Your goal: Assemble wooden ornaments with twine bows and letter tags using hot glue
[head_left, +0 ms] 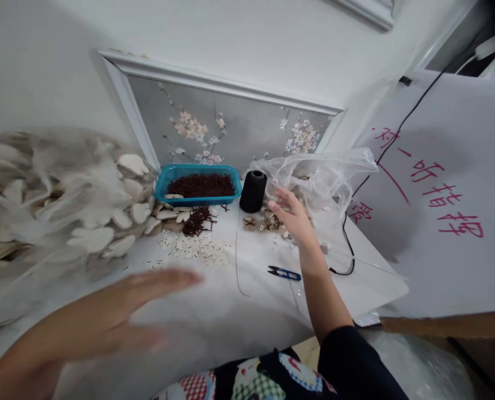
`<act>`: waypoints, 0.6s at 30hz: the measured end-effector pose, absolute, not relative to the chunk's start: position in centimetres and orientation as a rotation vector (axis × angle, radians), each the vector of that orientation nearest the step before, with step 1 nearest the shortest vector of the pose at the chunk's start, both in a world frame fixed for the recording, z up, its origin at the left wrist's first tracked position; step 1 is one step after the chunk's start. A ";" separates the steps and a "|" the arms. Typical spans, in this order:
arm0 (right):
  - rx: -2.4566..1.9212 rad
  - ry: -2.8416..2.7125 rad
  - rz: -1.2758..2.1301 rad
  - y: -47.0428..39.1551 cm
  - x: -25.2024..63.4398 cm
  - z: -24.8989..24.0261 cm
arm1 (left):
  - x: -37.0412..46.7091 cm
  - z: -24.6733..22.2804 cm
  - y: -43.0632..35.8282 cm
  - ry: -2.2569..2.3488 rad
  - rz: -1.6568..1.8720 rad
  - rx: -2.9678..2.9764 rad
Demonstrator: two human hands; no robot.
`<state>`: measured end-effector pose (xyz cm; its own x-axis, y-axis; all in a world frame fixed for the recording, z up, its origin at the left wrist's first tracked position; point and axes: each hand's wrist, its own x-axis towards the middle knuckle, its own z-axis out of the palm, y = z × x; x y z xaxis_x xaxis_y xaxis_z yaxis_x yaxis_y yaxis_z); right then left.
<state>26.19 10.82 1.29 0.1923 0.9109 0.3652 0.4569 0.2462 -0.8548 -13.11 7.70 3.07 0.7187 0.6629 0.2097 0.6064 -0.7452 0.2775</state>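
Note:
Blurred by motion, my left hand (122, 316) hovers over the near left of the white table (214, 311), fingers apart and nothing in it. My right hand (291, 214) reaches toward the back right, its fingers spread, just right of a black thread cone (253, 191). Beneath and beside it lie small brown pieces with dark bows (250, 223). Blue-handled thread snips (284, 273) rest on the table, left of my right forearm. Many small pale pieces (197, 248) are scattered in the middle, near a pile of dark brown strings (198, 220).
A blue basket (197, 201) of brown strings stands at the back. Clear bags with pale wooden shapes (93, 236) fill the left. Behind my right hand is a crumpled plastic bag (326, 172). A framed flower picture (234, 125) leans at the wall; a black cable (349, 244) runs down the right.

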 end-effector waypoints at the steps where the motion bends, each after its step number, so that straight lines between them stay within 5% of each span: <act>1: -1.223 -1.538 0.726 10.5 24.9 1.4 | -13.1 3.5 8.5 1.047 0.357 2.717; 7: -1.040 -1.785 1.123 11.1 18.7 0.2 | -12.9 4.9 12.8 1.096 0.336 2.548; 18: -1.209 -1.589 1.379 15.8 13.1 -4.4 | -9.6 -3.7 20.8 1.592 0.386 2.575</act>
